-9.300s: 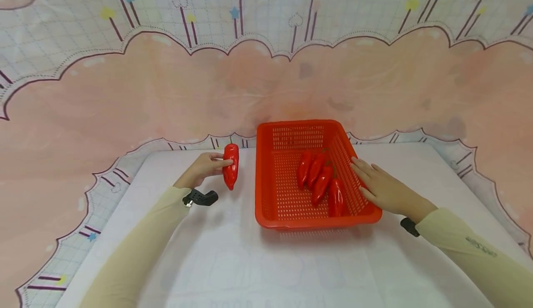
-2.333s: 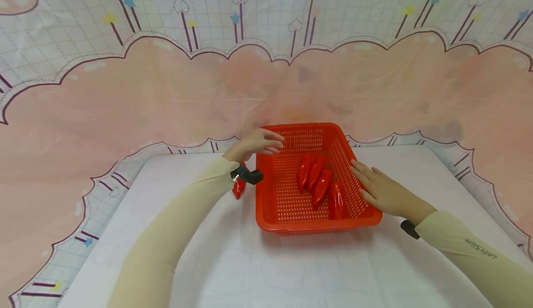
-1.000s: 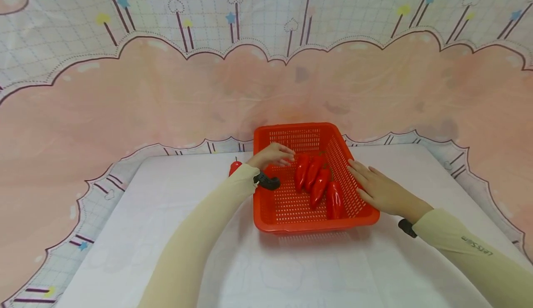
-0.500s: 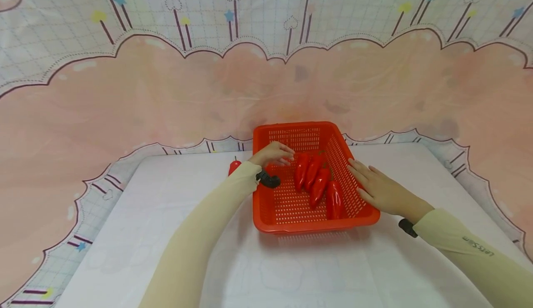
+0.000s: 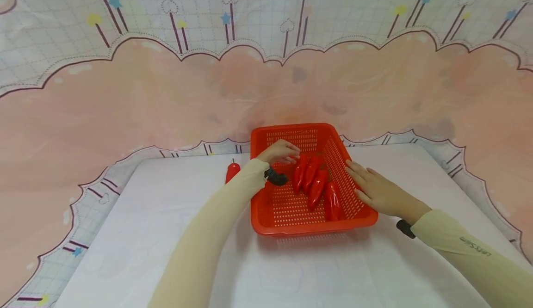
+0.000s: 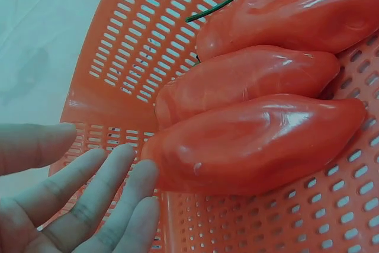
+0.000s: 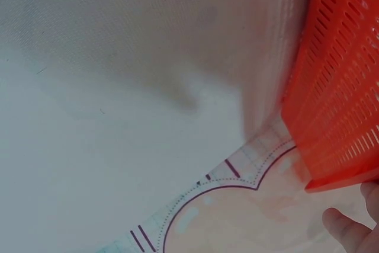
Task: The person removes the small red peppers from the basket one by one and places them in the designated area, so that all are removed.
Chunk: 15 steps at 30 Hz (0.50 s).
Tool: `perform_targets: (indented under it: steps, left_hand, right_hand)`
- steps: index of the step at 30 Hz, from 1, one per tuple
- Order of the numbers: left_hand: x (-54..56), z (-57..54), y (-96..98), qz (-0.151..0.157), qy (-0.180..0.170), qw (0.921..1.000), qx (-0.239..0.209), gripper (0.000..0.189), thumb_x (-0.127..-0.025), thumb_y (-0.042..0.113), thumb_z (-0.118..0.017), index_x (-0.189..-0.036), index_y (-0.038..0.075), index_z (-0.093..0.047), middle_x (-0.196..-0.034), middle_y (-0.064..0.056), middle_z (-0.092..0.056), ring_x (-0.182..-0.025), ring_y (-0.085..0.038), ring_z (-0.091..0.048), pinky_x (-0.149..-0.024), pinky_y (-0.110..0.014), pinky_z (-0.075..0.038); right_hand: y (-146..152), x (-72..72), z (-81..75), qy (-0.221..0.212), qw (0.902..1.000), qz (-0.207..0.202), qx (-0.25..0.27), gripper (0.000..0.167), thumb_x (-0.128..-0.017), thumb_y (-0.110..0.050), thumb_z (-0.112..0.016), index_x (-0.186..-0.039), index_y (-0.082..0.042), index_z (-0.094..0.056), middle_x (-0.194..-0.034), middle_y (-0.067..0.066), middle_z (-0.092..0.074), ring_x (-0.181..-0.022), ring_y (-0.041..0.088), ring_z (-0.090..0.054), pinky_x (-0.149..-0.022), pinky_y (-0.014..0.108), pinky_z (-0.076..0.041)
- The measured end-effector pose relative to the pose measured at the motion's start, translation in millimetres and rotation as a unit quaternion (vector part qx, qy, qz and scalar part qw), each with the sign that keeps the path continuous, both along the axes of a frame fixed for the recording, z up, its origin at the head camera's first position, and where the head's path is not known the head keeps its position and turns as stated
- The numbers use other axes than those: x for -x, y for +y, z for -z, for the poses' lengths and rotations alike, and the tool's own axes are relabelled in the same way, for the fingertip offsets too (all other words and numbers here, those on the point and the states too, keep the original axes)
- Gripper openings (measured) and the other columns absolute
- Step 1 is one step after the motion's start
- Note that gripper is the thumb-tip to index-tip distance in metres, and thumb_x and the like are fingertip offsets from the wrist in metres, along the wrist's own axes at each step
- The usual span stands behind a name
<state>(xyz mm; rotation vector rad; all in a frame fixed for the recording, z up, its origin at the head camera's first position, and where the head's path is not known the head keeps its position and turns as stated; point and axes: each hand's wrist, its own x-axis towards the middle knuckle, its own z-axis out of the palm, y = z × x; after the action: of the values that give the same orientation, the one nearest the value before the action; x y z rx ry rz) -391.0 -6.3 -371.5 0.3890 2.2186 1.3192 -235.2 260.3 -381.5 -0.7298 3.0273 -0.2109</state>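
Note:
A red plastic basket (image 5: 287, 231) with slotted walls holds several glossy red peppers (image 5: 318, 188). My left hand (image 5: 281, 151) is inside the basket's left part, beside the leftmost pepper's stem end. In the left wrist view, the relaxed fingers (image 6: 102, 188) come right up to the end of the nearest pepper (image 6: 254, 146), thumb apart, nothing gripped. My right hand (image 5: 381, 191) rests along the basket's right rim with its fingers straight. Left of the basket another red pepper (image 5: 232, 171) lies on the table, its lower end hidden by my left sleeve.
The basket stands on a white-covered table (image 5: 266, 271). Behind it hangs a pink and white patterned cloth backdrop (image 5: 166, 100). My left forearm (image 5: 204, 238) passes over the table in front of the lone pepper and across the basket's left rim.
My left hand held a pepper left of the basket, then let it go onto the table. The emptied hand has moved right into the basket. My right hand has stayed at the rim.

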Motion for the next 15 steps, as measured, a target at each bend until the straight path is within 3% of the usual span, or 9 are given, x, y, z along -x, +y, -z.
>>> perform_targets:
  steps: [9, 15]
  left_hand:
    - [0.0, -0.4, 3.2, -0.016, 0.003, 0.9998, 0.009, 0.036, -0.097, 0.013, -0.050, -0.129, -0.002, -0.054, -0.125, -0.020, -0.061, -0.111, -0.032, -0.061, -0.097, -0.036, -0.050]
    - [-0.7, 3.7, 4.6, 0.001, 0.013, 0.9992, 0.037, 0.036, -0.097, 0.012, -0.049, -0.129, -0.003, -0.054, -0.124, -0.020, -0.061, -0.110, -0.032, -0.062, -0.095, -0.036, -0.051]
  right_hand:
    - [-0.2, 0.0, -0.2, 0.000, 1.0000, -0.002, 0.002, 0.067, -0.094, -0.028, -0.050, -0.148, -0.001, -0.022, -0.157, 0.017, -0.016, -0.142, 0.037, -0.020, -0.114, 0.059, -0.020]
    - [0.3, -0.8, -0.5, -0.003, 1.0000, 0.001, -0.001, 0.068, -0.094, -0.029, -0.050, -0.148, -0.001, -0.021, -0.157, 0.017, -0.015, -0.142, 0.037, -0.019, -0.114, 0.059, -0.020]
